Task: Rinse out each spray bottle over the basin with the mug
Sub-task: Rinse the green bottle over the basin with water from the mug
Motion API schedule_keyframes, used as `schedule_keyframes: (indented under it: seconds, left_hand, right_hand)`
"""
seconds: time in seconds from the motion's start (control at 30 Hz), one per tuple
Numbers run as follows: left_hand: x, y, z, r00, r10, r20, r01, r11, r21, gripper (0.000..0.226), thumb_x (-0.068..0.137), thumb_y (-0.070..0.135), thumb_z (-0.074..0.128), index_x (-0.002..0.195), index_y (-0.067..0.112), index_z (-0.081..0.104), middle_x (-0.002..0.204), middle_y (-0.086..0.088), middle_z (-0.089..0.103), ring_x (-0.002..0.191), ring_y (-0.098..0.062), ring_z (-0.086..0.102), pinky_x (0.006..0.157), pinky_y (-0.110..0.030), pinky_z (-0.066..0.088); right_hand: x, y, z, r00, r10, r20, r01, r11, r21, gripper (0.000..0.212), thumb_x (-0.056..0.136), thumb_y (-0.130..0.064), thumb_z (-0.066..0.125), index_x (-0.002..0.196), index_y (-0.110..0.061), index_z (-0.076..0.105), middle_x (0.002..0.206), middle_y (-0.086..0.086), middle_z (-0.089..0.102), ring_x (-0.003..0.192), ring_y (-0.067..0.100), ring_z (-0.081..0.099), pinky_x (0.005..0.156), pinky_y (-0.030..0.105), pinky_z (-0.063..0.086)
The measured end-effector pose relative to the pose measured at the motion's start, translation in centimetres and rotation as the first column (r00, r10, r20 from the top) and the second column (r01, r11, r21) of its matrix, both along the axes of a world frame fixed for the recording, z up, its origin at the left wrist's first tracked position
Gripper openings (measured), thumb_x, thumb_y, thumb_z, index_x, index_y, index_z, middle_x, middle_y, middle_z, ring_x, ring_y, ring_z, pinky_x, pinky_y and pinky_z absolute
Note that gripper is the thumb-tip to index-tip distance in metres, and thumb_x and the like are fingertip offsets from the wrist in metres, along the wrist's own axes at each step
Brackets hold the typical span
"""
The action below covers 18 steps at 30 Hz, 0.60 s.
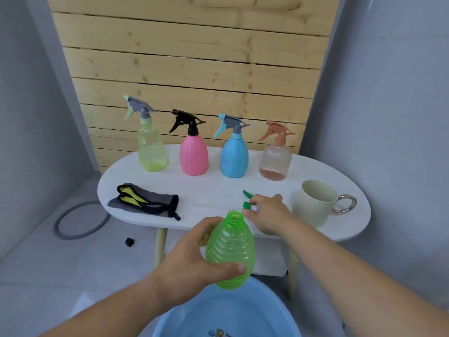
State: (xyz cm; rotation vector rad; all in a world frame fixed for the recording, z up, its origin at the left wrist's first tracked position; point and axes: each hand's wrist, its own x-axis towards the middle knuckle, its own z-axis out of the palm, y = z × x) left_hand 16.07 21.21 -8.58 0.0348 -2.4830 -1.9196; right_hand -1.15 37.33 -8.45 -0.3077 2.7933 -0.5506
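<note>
Head view. My left hand (194, 259) grips the green spray bottle (229, 249) round its ribbed body, thumb across the front and fingers curled behind. The bottle is tilted, its open neck towards the table, its base above the far rim of the blue basin (243, 310). My right hand (267, 212) rests on the white oval table (213, 188), fingers closed on the green spray head (247, 194), which is off the bottle and lies just beyond its neck. The cream mug (313, 203) stands upright on the table, just right of that hand, handle pointing right. Along the table's back edge four capped bottles stand in a row: yellow-green (151, 149), pink (193, 155), blue (234, 156), clear peach (275, 161). A grey cloth (145, 200) lies at front left.
</note>
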Motion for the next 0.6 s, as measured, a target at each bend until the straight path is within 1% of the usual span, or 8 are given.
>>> schedule_keyframes:
  seconds: [0.1,0.17,0.23,0.3,0.37,0.43,0.53,0.6]
  left_hand:
    - [-0.1,-0.3,-0.1,1.0,0.019,-0.003,-0.019,1.0,0.006,0.066,0.06,0.038,0.093,0.118,0.047,0.063,0.119,0.013,0.07,0.118,-0.002,0.06,0.104,-0.035,0.051]
    - [-0.1,-0.5,-0.2,1.0,0.03,0.003,-0.03,0.999,0.014,0.067,0.059,0.037,0.093,0.119,0.045,0.063,0.118,0.014,0.07,0.116,-0.001,0.061,0.101,-0.032,0.052]
    - [0.0,-0.6,-0.3,0.999,0.031,0.014,-0.032,0.999,0.022,0.066,0.06,0.037,0.093,0.118,0.045,0.063,0.117,0.013,0.07,0.115,-0.001,0.062,0.099,-0.03,0.052]
    - [0.0,-0.6,-0.4,0.999,0.031,0.023,-0.031,0.999,0.028,0.062,0.061,0.035,0.093,0.115,0.048,0.063,0.116,0.013,0.071,0.113,-0.002,0.063,0.097,-0.029,0.053]
    - [0.0,-0.7,-0.2,0.998,0.043,0.034,-0.045,0.998,0.044,0.059,0.064,0.03,0.093,0.113,0.047,0.064,0.114,0.013,0.071,0.111,-0.002,0.065,0.094,-0.028,0.054]
    - [-0.1,-0.5,-0.1,0.997,0.055,0.046,-0.058,0.996,0.068,0.06,0.065,0.026,0.093,0.115,0.042,0.065,0.112,0.011,0.072,0.108,-0.006,0.067,0.092,-0.031,0.058]
    - [-0.3,-0.3,0.3,0.994,0.075,0.073,-0.084,0.989,0.122,0.063,0.063,0.024,0.092,0.118,0.035,0.065,0.111,0.006,0.073,0.102,-0.015,0.072,0.085,-0.04,0.063]
    - [-0.4,-0.2,0.6,0.992,0.079,0.094,-0.094,0.983,0.159,0.063,0.063,0.02,0.092,0.119,0.031,0.065,0.109,0.002,0.074,0.099,-0.02,0.074,0.084,-0.044,0.063]
  right_hand:
    - [-0.1,-0.1,0.3,1.0,-0.028,-0.009,0.028,0.997,-0.076,0.043,0.095,-0.05,0.055,0.131,-0.027,0.05,0.129,0.014,0.039,0.104,0.033,0.052,0.087,0.032,0.038]
    - [-0.1,0.2,1.0,0.998,-0.064,-0.024,0.055,0.959,-0.278,0.037,0.091,-0.045,0.065,0.121,-0.025,0.055,0.122,0.011,0.052,0.093,0.027,0.059,0.077,0.027,0.041]
    - [0.5,0.9,2.4,0.995,-0.1,-0.004,0.083,0.845,-0.528,0.031,0.086,-0.032,0.075,0.111,-0.022,0.06,0.102,0.004,0.062,0.071,0.019,0.068,0.07,0.029,0.053]
    - [0.8,1.7,4.0,0.992,-0.124,0.028,0.108,0.703,-0.703,0.026,0.083,-0.018,0.079,0.104,-0.021,0.065,0.098,0.01,0.063,0.058,0.015,0.066,0.078,0.039,0.061]
    - [1.5,2.8,6.1,0.987,-0.161,0.004,0.104,0.618,-0.779,0.021,0.084,-0.014,0.078,0.101,-0.024,0.07,0.094,0.015,0.06,0.057,0.014,0.06,0.07,0.031,0.061]
    - [2.4,3.9,8.1,0.985,-0.174,-0.017,0.086,0.568,-0.818,0.015,0.09,-0.013,0.071,0.099,-0.024,0.074,0.083,0.007,0.056,0.058,0.013,0.055,0.061,0.02,0.053]
    - [3.9,5.3,10.9,0.988,-0.152,0.031,0.094,0.431,-0.897,0.017,0.096,-0.005,0.061,0.101,-0.015,0.074,0.082,0.002,0.064,0.058,0.006,0.06,0.057,0.017,0.05]
    - [4.7,5.8,12.1,0.983,-0.183,-0.032,0.063,0.491,-0.869,0.017,0.096,-0.008,0.062,0.1,-0.02,0.074,0.088,0.003,0.07,0.066,0.009,0.063,0.06,0.019,0.054]
